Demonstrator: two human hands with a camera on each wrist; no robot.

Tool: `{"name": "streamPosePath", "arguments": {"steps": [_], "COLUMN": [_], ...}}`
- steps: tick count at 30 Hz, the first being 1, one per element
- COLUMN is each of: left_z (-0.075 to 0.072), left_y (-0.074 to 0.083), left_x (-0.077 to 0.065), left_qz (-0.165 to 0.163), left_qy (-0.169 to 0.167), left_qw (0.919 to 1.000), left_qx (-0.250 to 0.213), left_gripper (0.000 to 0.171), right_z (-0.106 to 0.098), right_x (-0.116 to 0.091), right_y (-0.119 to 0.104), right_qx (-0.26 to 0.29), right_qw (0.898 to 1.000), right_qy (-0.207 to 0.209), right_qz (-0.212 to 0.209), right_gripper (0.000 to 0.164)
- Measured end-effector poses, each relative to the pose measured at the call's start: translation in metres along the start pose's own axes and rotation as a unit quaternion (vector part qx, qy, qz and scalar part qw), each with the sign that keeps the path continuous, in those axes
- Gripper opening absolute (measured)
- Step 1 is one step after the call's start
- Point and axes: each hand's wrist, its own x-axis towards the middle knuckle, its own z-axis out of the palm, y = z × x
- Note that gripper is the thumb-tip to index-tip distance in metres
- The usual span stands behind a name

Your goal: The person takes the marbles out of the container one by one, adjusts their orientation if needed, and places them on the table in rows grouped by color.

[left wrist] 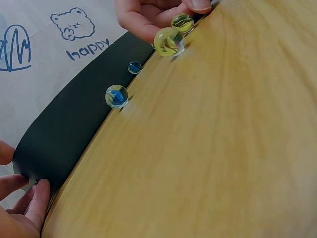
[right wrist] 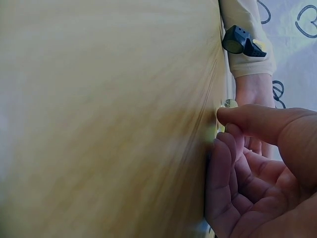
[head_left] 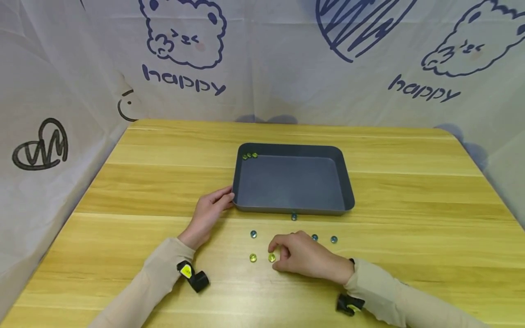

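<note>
A dark-grey rectangular tray (head_left: 291, 182) touches the loosely extended fingers of the left hand (head_left: 207, 216). The right hand (head_left: 305, 256) has curved thumb and forefinger slightly parted about a clear yellow glass marble (head_left: 272, 258); whether gripping, I cannot tell. Left of these fingertips lies a second yellow marble (head_left: 253, 258).

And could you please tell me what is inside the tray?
Three yellow marbles lie in the far left corner of the tray. The inner face of its near wall is hidden.

From here the dark-grey rectangular tray (head_left: 287, 182) looks smooth, matt; the clear-and-yellow round marbles (head_left: 253, 258) at its seven o'clock, glossy glass; the yellow-brown tabletop (head_left: 414, 196), satiny wood.
</note>
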Motion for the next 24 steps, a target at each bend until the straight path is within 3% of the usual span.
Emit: {"name": "streamPosePath", "arguments": {"steps": [7,17,21,24], "left_z": [0.000,0.000,0.000,-0.001], "left_y": [-0.002,-0.002,-0.002,-0.002], "left_x": [0.001,0.000,0.000,0.001], "left_qz": [0.008,0.006,0.005,0.009], "left_qy": [-0.006,-0.004,-0.005,-0.004], "left_qw": [0.9999,1.0000,1.0000,1.0000], "left_qx": [-0.006,-0.002,-0.003,-0.002], "left_gripper": [0.041,0.041,0.041,0.041], "right_z": [-0.001,-0.006,-0.018,-0.038], "right_x": [-0.004,-0.015,-0.021,-0.022], "right_y": [-0.003,-0.005,-0.014,-0.028], "right_qx": [0.002,0.014,0.007,-0.018], "right_qw": [1.000,1.000,1.000,1.000], "right_qy": [0.019,0.016,0.008,0.020], "right_qz": [0.022,0.013,0.009,-0.011], "right_gripper": [0.032,0.037,0.035,0.028]}}
